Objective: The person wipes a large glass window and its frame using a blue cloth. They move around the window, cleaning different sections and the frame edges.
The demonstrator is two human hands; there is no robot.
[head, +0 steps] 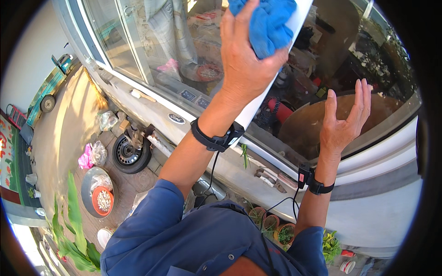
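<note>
My left hand [247, 65] grips a crumpled blue cloth [271, 29] against the upper part of the white window frame post [266, 95]. The palm hides part of the cloth. To the right, my right hand [340, 132] is raised with fingers apart and nothing in it. It is in front of the dark window pane [310, 79]; whether it touches the glass I cannot tell. Another glass pane [193, 41] lies left of the post, with a curtain and a red bowl visible through it. Each wrist wears a black strap with a small device and a cable.
Along the window sill [207, 132] lie a brush [143, 95] and a trowel [272, 179]. Below are a spare wheel [131, 153], a metal basin [90, 179] holding an orange bowl [103, 201], and potted plants [285, 234]. A broom [96, 91] and a teal cart [48, 89] stand farther left.
</note>
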